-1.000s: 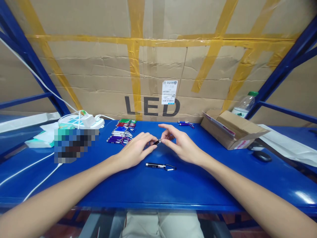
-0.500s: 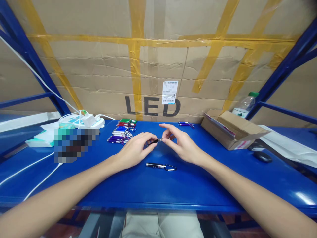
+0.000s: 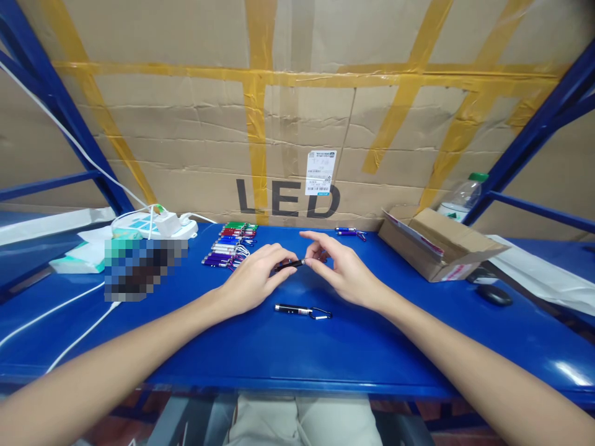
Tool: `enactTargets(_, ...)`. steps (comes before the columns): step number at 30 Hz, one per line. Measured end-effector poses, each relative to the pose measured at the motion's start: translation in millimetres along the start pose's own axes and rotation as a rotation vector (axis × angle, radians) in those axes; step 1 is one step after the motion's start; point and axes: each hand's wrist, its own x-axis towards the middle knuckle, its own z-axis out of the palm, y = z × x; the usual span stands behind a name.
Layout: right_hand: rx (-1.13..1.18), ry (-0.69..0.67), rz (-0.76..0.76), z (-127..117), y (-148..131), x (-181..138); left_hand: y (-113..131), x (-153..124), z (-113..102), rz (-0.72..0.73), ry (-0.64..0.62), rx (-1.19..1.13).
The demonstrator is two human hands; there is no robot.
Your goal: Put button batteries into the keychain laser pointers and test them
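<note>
Between my two hands is a slim black keychain flashlight [image 3: 292,266], held roughly level above the table. My left hand [image 3: 257,272] pinches its left end between thumb and fingers. The thumb and index finger of my right hand [image 3: 343,267] close on the other end, which the fingertips partly hide. Just below, a second black flashlight [image 3: 292,309] with a silver tip and a carabiner clip [image 3: 321,314] lies on the blue table. Beyond my left hand, several flashlights [image 3: 227,245] lie in a row, coloured green, red, blue, silver and purple.
At the back lies a blue flashlight pair [image 3: 348,231]. On the right are an open cardboard box [image 3: 437,248], a black computer mouse [image 3: 494,295] and a plastic bottle [image 3: 465,197]. A white power strip [image 3: 181,230] with cables sits left. A large carton [image 3: 186,136] stands behind.
The silver section that showed beside my right fingertips is now out of sight, and the black body reaches those fingers. Both hands keep nearly the same position; the view shifts slightly.
</note>
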Motion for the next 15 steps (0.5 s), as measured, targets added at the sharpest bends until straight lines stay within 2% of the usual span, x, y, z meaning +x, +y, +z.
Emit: enactTargets(15, -0.003, -0.049, 0.014, 3.0, 4.8, -0.7, -2.1, 0.0, 0.7, -0.01, 0.015, -0.019)
